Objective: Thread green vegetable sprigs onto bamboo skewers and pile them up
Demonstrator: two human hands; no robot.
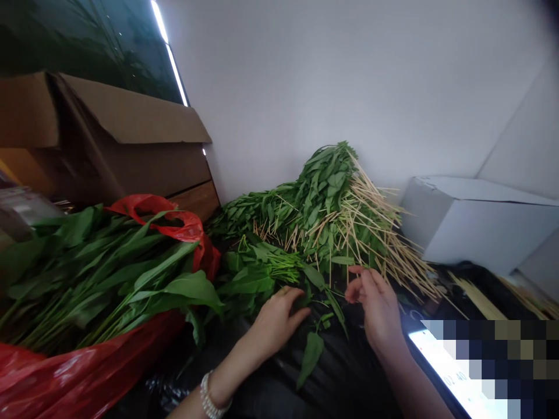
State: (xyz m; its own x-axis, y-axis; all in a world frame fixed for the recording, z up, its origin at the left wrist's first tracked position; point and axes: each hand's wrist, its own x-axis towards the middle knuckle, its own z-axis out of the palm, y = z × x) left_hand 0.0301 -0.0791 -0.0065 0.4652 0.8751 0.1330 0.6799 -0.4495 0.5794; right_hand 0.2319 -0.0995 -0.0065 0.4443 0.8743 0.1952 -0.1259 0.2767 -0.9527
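My left hand hovers low over black plastic, its thumb and index finger apart with nothing visible between them. Just beyond it lies a small bunch of leafy green stems, cut ends pointing right. My right hand is curled, with thumb and fingertips close together; whatever they might hold is too small to make out. Between the hands are a few loose leafy sprigs, and a single leaf rests nearer me. Behind, a large heap of leafy greens is mixed with many thin wooden skewers.
At left, a red plastic bag is full of long leafy stems, with an open cardboard box behind. A white box stands right, by more skewers. A lit phone lies beside my right forearm.
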